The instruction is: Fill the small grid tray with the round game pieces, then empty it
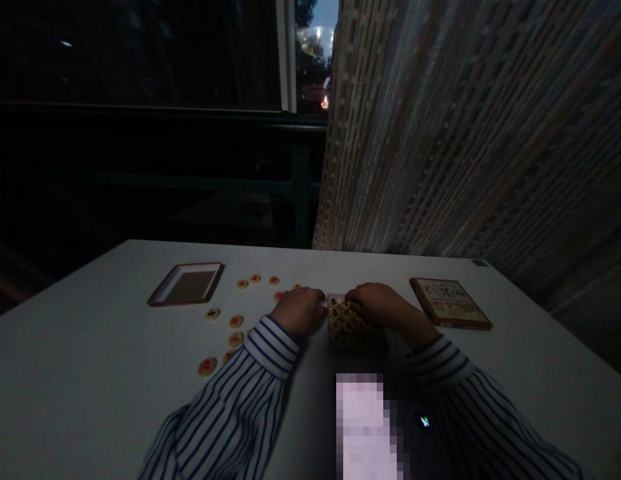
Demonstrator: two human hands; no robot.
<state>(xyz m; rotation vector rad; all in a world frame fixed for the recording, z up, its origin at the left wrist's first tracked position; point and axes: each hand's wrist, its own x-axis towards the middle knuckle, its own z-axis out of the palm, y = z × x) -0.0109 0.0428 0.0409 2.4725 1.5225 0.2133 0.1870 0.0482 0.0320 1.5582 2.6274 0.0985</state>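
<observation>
Table: a table (pixel 80 333) stands in front of the person, and all the things below lie on top of it.
Left side: a shallow tray (pixel 185 265) lies here, and round game pieces (pixel 235 321) lie in a bent line just to the right of it.
Middle: a small box (pixel 347 325) sits here, with the left hand (pixel 299 312) touching its left side and the right hand (pixel 377 303) on top of it.
Right side: a flat box (pixel 450 303) lies just past the right hand.
Behind the table: a curtain (pixel 465 133) hangs on the right, with a window (pixel 314 60) to the left of it.
</observation>
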